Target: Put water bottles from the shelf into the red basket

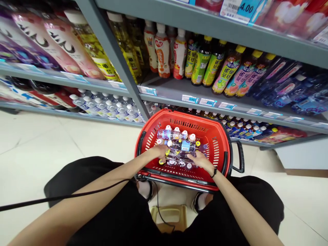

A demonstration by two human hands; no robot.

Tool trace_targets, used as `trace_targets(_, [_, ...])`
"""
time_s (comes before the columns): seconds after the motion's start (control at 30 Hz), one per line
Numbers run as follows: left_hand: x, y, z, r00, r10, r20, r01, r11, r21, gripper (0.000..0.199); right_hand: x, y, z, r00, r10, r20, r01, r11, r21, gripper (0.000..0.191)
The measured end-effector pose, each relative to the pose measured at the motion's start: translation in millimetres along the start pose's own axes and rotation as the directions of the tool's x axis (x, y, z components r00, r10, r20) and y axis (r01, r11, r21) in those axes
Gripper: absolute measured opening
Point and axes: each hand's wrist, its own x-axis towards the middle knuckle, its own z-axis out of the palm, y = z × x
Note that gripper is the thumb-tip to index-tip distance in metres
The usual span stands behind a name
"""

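A red basket [215,124] with black handles stands on the floor between my knees, with several drink bottles lying and standing inside it. Both of my hands reach down into it. My left hand [161,152] is at the left end of a clear bottle [179,156] that lies across the others, its fingers curled at that end. At the bottle's right part is my right hand [200,159], thumb and fingers against it. Just above that bottle lies a dark bottle with a pale blue label [185,146] and a yellow cap.
Grey shelves [164,89] full of drink bottles rise in front of the basket. A beige stool [183,218] is below me between my feet. A black cable [102,188] crosses my left forearm. A white box-like unit [302,153] stands at the right.
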Motion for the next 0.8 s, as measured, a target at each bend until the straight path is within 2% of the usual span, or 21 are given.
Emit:
trace_targets(0.1, [-0.5, 8.5, 0.5, 0.999, -0.021, 0.024, 0.019, 0.998, 0.054, 0.052, 0.8, -2.2, -2.2, 0.999, -0.032, -0.001, 0.031, 0.982, -0.186, 0.034])
trace_targets(0.27, [-2.2, 20.9, 1.8, 0.999, -0.040, 0.031, 0.037, 0.993, 0.110, 0.055, 4.4, -1.3, 0.4, 0.999, -0.037, -0.017, 0.028, 0.927, -0.375, 0.040])
trace_targets(0.43, [-3.0, 24.6, -2.1, 0.997, -0.024, 0.067, 0.016, 0.993, 0.121, 0.046, 8.2, 0.5, 2.0, 1.000, -0.018, -0.015, 0.008, 0.878, -0.478, 0.043])
trace_targets(0.67, [-2.7, 29.4, -2.2, 0.999, -0.044, 0.030, 0.040, 0.992, 0.118, 0.067, -4.7, -16.6, 0.3, 1.000, -0.005, -0.008, -0.001, 0.809, -0.588, 0.050])
trace_targets(0.8, [-7.6, 29.7, -5.6, 0.999, -0.050, 0.004, 0.049, 0.994, 0.102, 0.064, -17.2, -32.6, -2.3, 0.999, -0.011, -0.040, -0.018, 0.756, -0.655, 0.049])
